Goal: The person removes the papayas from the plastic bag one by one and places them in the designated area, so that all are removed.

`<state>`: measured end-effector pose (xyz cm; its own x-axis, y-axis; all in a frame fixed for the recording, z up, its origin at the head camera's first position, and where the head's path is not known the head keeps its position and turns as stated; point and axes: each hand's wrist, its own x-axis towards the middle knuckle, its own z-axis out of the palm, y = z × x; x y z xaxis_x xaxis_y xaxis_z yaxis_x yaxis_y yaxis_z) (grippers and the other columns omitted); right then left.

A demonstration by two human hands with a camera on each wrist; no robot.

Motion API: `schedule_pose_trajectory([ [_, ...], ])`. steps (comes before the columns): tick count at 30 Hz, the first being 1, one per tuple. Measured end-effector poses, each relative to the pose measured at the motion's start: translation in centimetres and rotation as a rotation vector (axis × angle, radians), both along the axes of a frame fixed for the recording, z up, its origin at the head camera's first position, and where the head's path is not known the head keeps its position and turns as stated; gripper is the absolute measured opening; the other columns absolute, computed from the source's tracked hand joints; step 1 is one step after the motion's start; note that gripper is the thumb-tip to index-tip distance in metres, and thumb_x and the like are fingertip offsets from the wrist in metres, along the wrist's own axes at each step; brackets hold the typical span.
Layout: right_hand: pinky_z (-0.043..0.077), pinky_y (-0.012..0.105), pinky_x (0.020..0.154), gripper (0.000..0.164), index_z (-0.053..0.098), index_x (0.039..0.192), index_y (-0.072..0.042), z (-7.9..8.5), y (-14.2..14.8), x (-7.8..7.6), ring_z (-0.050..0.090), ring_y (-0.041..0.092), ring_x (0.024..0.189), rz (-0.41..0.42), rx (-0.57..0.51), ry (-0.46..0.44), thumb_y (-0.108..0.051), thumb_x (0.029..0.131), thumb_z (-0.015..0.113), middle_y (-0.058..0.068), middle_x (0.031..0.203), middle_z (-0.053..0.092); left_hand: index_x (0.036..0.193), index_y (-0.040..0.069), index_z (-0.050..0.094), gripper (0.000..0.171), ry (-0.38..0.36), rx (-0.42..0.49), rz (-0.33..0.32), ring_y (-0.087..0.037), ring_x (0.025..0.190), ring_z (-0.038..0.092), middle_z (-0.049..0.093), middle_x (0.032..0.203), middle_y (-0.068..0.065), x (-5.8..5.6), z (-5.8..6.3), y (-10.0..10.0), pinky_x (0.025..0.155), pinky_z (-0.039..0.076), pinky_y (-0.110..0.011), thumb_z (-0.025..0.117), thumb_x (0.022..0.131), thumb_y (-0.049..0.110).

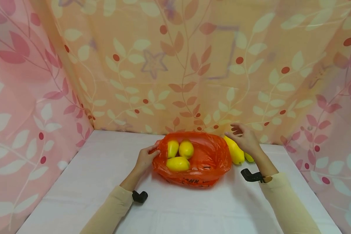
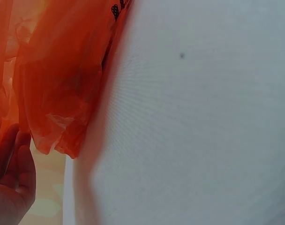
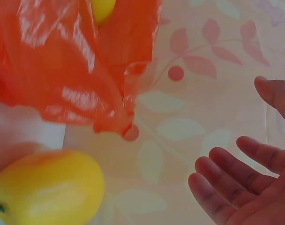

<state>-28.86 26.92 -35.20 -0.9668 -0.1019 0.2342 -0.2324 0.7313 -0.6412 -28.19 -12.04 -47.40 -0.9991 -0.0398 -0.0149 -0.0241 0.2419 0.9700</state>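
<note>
A red plastic bag (image 1: 193, 177) with black print lies with its mouth open, three smooth yellow fruits (image 1: 178, 164) inside its left part. At the bag's left edge my left hand (image 1: 145, 159) pinches the thin plastic between thumb and fingers; in the left wrist view its fingers (image 2: 25, 164) reach up at the bag's side. To the right of the bag, my right hand (image 1: 245, 139) is raised with its fingers spread and nothing in it. Below it is a yellow mango (image 1: 235, 151), close against the bag, which shows larger in the right wrist view.
Partly behind the mango lies a greenish-yellow fruit (image 1: 248, 157). The bag rests on a white-covered table (image 1: 105, 182). A leaf-patterned curtain (image 1: 181, 65) closes off the back, and pink patterned curtains (image 1: 23, 97) stand along both sides. Black wrist mounts (image 1: 140, 196) sit on both forearms.
</note>
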Motion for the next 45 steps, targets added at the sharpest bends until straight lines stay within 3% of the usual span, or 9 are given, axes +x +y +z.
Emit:
schedule_pose_trajectory([
  [7, 0.052, 0.055, 0.094, 0.060, 0.048, 0.138, -0.002, 0.1, -1.7, 0.4, 0.058, 0.040, 0.111, 0.032, 0.012, 0.003, -0.037, 0.092, 0.066, 0.025, 0.126, 0.059, 0.135, 0.002, 0.057, 0.043, 0.000, 0.014, 0.007, -0.032, 0.128, 0.054, 0.055, 0.140, -0.018, 0.0, -0.2, 0.1, 0.104, 0.048, -0.043, 0.063, 0.094, 0.015],
  [14, 0.053, 0.053, 0.094, 0.058, 0.051, 0.134, -0.001, -0.2, -2.9, 0.5, 0.058, 0.039, 0.111, 0.107, -0.055, 0.013, -0.036, 0.091, 0.068, 0.024, 0.124, 0.060, 0.135, 0.002, 0.057, 0.043, -0.002, 0.021, 0.011, -0.032, 0.132, 0.051, 0.055, 0.141, -0.018, -0.2, -0.2, 0.2, 0.105, 0.047, -0.043, 0.063, 0.094, 0.015],
  [27, 0.055, 0.050, 0.093, 0.052, 0.055, 0.133, -0.010, -0.5, -4.1, 1.0, 0.061, 0.034, 0.108, 0.118, -0.066, 0.026, -0.036, 0.090, 0.069, 0.018, 0.121, 0.063, 0.135, 0.004, 0.058, 0.042, -0.011, 0.012, 0.005, -0.031, 0.127, 0.055, 0.056, 0.140, -0.017, -0.2, -0.3, 0.2, 0.103, 0.049, -0.042, 0.063, 0.095, 0.017],
  [40, 0.052, 0.053, 0.095, 0.055, 0.053, 0.132, -0.003, -0.5, -5.3, 1.3, 0.059, 0.040, 0.111, 0.155, -0.099, -0.006, -0.031, 0.089, 0.071, 0.020, 0.123, 0.061, 0.135, 0.004, 0.058, 0.042, -0.013, 0.017, 0.004, -0.032, 0.129, 0.054, 0.055, 0.141, -0.018, -0.3, -0.2, 0.2, 0.103, 0.048, -0.042, 0.063, 0.095, 0.016],
  [45, 0.054, 0.051, 0.093, 0.056, 0.054, 0.133, -0.004, -0.7, -5.9, 1.5, 0.060, 0.035, 0.109, 0.168, -0.068, -0.031, -0.033, 0.088, 0.072, 0.019, 0.125, 0.061, 0.135, 0.004, 0.058, 0.042, -0.016, 0.021, 0.006, -0.032, 0.131, 0.052, 0.055, 0.140, -0.018, -0.3, -0.3, 0.2, 0.104, 0.048, -0.042, 0.063, 0.094, 0.015],
])
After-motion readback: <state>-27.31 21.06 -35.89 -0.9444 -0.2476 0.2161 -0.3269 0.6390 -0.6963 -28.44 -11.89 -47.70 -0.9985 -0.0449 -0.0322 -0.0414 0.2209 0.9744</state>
